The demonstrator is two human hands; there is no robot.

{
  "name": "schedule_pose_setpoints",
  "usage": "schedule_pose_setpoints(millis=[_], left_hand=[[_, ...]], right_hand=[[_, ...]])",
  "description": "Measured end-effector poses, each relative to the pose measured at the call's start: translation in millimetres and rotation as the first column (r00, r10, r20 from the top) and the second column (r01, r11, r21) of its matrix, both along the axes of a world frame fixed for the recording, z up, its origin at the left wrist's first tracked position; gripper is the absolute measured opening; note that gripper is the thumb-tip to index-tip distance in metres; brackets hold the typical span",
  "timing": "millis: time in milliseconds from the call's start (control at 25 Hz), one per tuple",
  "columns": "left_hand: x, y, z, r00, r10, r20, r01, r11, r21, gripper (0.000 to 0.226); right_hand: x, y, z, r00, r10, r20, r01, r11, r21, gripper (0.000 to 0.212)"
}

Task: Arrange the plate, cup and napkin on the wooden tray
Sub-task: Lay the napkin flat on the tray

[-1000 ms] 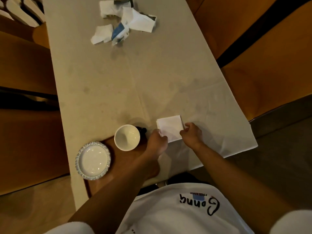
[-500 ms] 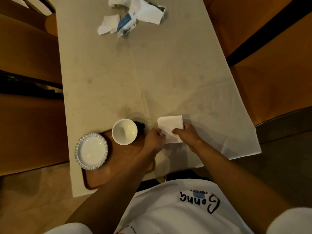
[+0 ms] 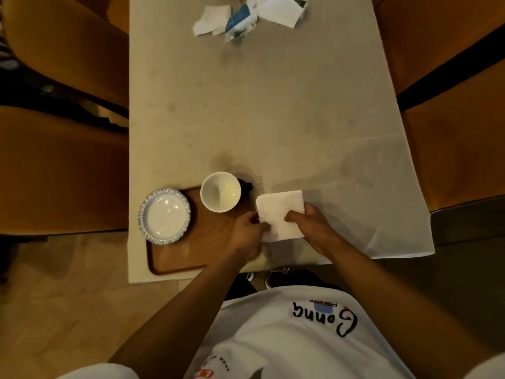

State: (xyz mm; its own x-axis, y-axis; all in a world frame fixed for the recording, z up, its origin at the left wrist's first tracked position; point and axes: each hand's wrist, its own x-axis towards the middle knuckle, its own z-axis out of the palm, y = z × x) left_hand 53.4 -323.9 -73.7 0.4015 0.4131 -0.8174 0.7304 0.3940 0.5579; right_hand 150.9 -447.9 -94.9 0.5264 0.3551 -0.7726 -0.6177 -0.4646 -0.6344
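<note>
A wooden tray (image 3: 196, 250) lies at the table's near left corner. On its left end sits a small white plate (image 3: 164, 216) with a blue-grey fluted rim. A white cup (image 3: 220, 191) with a dark handle stands at the tray's far edge. A folded white napkin (image 3: 278, 212) lies just right of the cup, at the tray's right end. My left hand (image 3: 247, 235) pinches the napkin's left edge. My right hand (image 3: 314, 228) grips its right side, thumb on top.
Crumpled white papers and a blue-white wrapper (image 3: 246, 16) lie at the table's far end. A grey cloth (image 3: 273, 105) covers the table. Orange-brown chairs (image 3: 62, 160) flank both long sides. My white shirt fills the bottom of the view.
Both hands stay on the napkin. My right hand's fingers have slid further over its right side, and the napkin now looks unfolded to a taller shape. The camera has shifted.
</note>
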Motion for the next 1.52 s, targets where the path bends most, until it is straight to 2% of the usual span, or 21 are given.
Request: schedule_pose_setpoints(millis=[120, 320, 520, 720, 1000, 1080, 1200, 1320, 1440, 1520], left_hand=[[-32, 16, 1, 0.997, 0.056, -0.054, -0.06, 0.995, -0.074, 0.033], [-84, 46, -11, 0.995, 0.073, -0.066, -0.075, 0.997, -0.029, 0.033], [-112, 74, -21, 0.997, 0.02, -0.073, -0.018, 0.999, 0.029, 0.03], [-118, 84, -25, 0.998, -0.018, -0.057, 0.026, 0.991, 0.128, 0.035], [-124, 90, -28, 0.988, -0.142, -0.061, 0.153, 0.955, 0.256, 0.033], [-124, 92, -27, 0.969, -0.237, -0.068, 0.246, 0.916, 0.316, 0.029], [-126, 93, -27, 0.912, -0.386, -0.136, 0.406, 0.811, 0.421, 0.022], [-133, 92, -26, 0.859, -0.474, -0.194, 0.494, 0.67, 0.554, 0.038], [-136, 89, -21, 0.73, -0.62, -0.287, 0.646, 0.489, 0.587, 0.07], [-134, 88, -21, 0.677, -0.665, -0.314, 0.706, 0.467, 0.532, 0.083]], right_hand=[[-19, 12, -2, 0.997, 0.064, -0.031, -0.064, 0.998, 0.004, 0.026], [-48, 33, -8, 0.973, 0.23, -0.007, -0.23, 0.967, -0.108, 0.03], [-73, 54, -8, 0.913, 0.381, 0.147, -0.343, 0.911, -0.23, 0.033], [-83, 75, -6, 0.831, 0.472, 0.293, -0.353, 0.856, -0.378, 0.033], [-86, 83, -7, 0.753, 0.558, 0.348, -0.366, 0.795, -0.484, 0.024], [-88, 82, -7, 0.715, 0.614, 0.334, -0.397, 0.751, -0.528, 0.02], [-90, 80, -4, 0.671, 0.659, 0.341, -0.412, 0.713, -0.567, 0.018], [-90, 77, -1, 0.595, 0.68, 0.428, -0.407, 0.715, -0.569, 0.025], [-90, 72, -2, 0.544, 0.72, 0.431, -0.537, 0.694, -0.48, 0.062], [-88, 70, -6, 0.5, 0.783, 0.371, -0.62, 0.622, -0.478, 0.084]])
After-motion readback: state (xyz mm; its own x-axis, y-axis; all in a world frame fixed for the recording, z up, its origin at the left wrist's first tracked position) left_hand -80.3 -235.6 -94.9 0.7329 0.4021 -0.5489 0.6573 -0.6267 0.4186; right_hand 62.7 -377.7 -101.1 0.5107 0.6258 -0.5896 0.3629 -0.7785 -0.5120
